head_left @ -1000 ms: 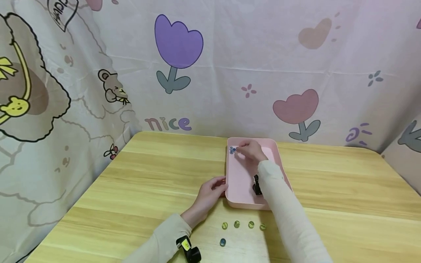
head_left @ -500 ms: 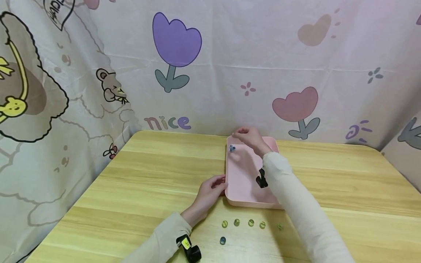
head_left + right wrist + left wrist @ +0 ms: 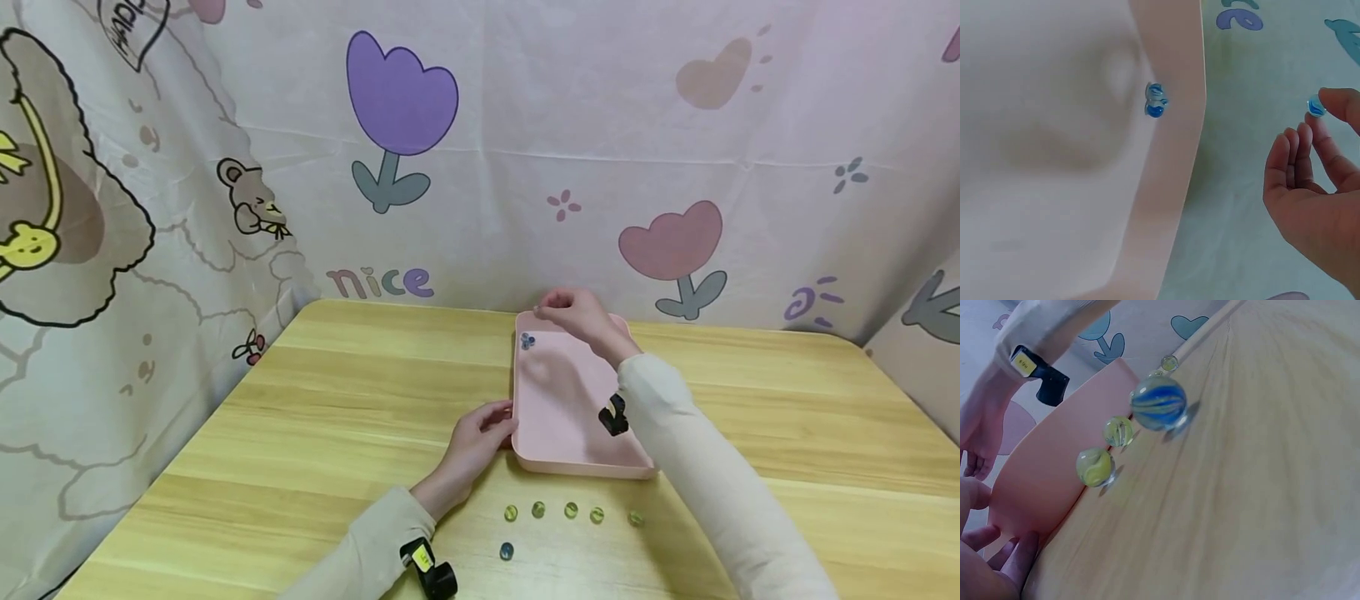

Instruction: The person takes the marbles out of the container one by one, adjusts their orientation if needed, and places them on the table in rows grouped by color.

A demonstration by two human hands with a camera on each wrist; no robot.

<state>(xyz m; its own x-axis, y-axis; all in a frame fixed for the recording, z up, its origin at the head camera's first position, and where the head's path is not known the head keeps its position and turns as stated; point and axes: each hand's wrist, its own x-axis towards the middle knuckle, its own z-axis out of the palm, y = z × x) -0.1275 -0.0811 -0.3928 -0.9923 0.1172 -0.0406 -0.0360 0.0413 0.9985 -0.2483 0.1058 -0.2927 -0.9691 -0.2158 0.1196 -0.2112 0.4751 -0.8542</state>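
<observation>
In the head view my left hand [image 3: 474, 440] holds the left wall of a pink tray [image 3: 585, 469] near its front corner. Its thumb is at the rim and its fingers lie along the outer wall. My right hand [image 3: 581, 321] is over the tray's far end, pinching a blue swirled glass marble [image 3: 1316, 106] between thumb and forefinger; the other fingers are bent and hold nothing. Inside the tray, a small cluster of blue marbles [image 3: 1155, 101] sits against the wall in the far left corner, below the right hand.
In front of the tray, several yellow-green marbles [image 3: 571, 510] form a loose row on the wooden table [image 3: 360, 392]. Closer to me lies one blue marble [image 3: 507, 551]. A printed cloth [image 3: 510, 108] hangs behind the table's far edge. Both wrists carry small black cameras [image 3: 429, 569].
My right hand has risen from beside the marbles in the tray's corner to above the far rim, then shifted slightly right. The sleeve uncovered another yellow-green marble. My left hand stayed put.
</observation>
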